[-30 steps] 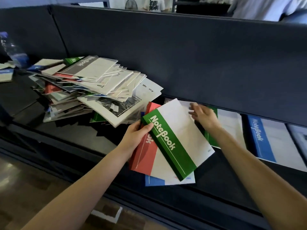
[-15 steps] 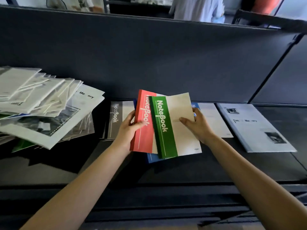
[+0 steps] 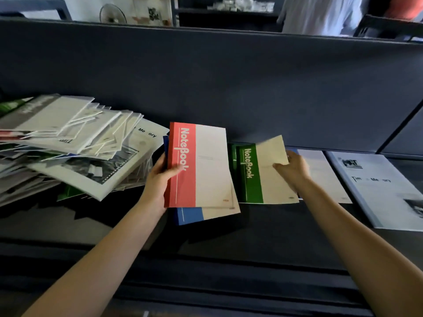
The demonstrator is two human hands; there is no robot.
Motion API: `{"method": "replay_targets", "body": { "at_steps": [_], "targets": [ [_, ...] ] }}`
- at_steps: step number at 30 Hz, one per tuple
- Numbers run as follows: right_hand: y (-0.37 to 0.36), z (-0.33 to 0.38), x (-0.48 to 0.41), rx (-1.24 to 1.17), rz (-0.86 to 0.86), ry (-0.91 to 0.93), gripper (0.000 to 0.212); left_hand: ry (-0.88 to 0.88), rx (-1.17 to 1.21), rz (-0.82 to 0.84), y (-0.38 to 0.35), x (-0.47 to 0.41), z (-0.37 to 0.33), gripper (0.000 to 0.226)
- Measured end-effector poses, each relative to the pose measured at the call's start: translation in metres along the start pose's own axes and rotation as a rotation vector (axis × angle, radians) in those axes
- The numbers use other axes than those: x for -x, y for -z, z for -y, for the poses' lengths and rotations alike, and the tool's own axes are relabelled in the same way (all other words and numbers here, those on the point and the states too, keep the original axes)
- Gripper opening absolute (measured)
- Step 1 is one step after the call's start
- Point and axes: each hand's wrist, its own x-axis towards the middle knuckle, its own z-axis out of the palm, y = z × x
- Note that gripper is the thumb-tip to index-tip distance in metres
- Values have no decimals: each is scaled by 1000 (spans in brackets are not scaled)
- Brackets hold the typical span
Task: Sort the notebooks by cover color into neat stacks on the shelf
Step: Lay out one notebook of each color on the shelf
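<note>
My left hand [image 3: 160, 179] grips a red-spined notebook [image 3: 201, 165] by its left edge, with a blue-spined notebook [image 3: 190, 215] held underneath it. My right hand [image 3: 291, 171] holds a green-spined notebook [image 3: 261, 177] by its right side, its upper corner lifted and blurred, its lower edge down on a green one lying on the dark shelf [image 3: 263, 227]. To the right, partly under my right hand, lies a blue-spined notebook [image 3: 320, 175] flat on the shelf. A messy pile of mixed notebooks [image 3: 68, 143] sits at the left.
A pale "Time Memory" booklet [image 3: 377, 191] lies at the far right of the shelf. A dark partition wall [image 3: 229, 83] rises right behind the shelf. Beyond it stands a person in a light shirt [image 3: 320, 14].
My right hand has pulled the green notebook off the held bundle and carried it right, down onto the green one on the shelf. My left hand keeps the red and blue ones.
</note>
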Motion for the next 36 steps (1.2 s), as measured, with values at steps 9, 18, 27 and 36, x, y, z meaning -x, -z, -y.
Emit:
{"method": "replay_targets", "body": {
  "at_steps": [9, 18, 27, 36],
  "targets": [
    [-28, -1, 1, 109, -40, 22, 56, 4, 5, -30, 25, 7, 1, 31],
    [-47, 43, 59, -397, 428, 82, 77, 57, -8, -20, -4, 9, 17, 33],
    [-47, 31, 70, -644, 443, 26, 68, 103, 90, 10, -21, 7, 19, 50],
    [-21, 12, 74, -566, 267, 40, 45, 139, 112, 125, -50, 4, 25, 33]
  ]
}}
